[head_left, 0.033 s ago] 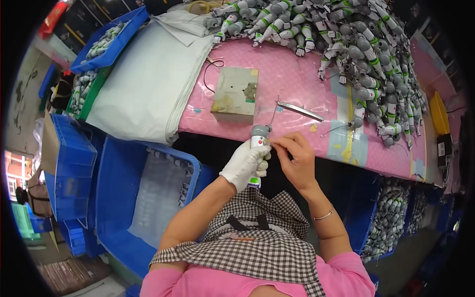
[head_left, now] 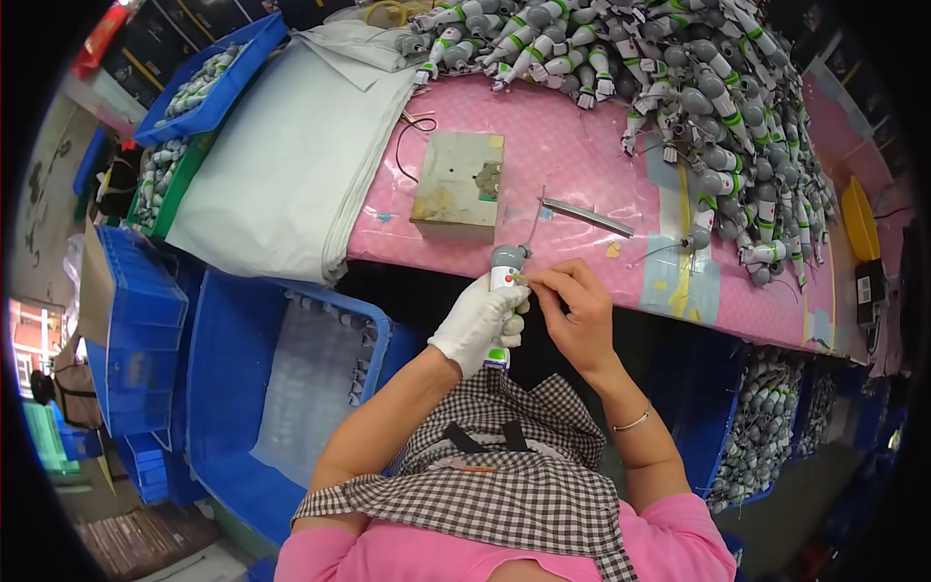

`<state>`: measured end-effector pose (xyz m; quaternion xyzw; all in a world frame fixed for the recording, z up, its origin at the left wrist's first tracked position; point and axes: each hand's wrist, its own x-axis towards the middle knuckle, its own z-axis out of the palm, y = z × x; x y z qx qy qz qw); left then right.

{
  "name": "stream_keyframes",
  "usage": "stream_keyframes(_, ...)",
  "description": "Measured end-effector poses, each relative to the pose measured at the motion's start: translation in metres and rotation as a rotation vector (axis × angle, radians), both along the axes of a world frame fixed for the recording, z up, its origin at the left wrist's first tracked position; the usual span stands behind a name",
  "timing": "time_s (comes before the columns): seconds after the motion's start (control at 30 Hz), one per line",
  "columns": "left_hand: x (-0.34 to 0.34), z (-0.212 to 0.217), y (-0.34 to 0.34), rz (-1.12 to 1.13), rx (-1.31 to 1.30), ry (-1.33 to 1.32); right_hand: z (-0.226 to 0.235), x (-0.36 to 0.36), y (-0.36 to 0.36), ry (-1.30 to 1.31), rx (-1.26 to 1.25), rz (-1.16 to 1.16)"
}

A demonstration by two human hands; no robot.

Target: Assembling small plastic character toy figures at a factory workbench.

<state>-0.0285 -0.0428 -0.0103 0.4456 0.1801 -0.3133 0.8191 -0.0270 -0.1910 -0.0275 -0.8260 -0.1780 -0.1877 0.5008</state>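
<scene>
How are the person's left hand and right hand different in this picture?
The left hand wears a white glove; the right hand is bare, with a thin bracelet on its wrist. The left hand is wrapped around the grey and white toy figure, while the right hand only pinches with its fingertips near the figure's top. Both are raised in front of the pink table.

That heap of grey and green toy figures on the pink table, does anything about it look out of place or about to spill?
Yes. The heap of figures spreads loosely to the table's right edge. One lone figure lies apart from it. Nothing looks broken. The gloved left hand holds one figure upright; the right hand touches it.
</scene>
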Motion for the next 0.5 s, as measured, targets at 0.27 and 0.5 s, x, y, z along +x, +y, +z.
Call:
stream_keyframes(0.27, -0.005, 0.000, 0.004, 0.014, 0.047, -0.017, -0.015, 0.009, 0.011, -0.127, -0.053, 0.012)
stream_keyframes(0.5, -0.005, 0.000, 0.002, 0.001, 0.070, -0.025, -0.018, 0.014, 0.018, -0.249, -0.030, -0.010)
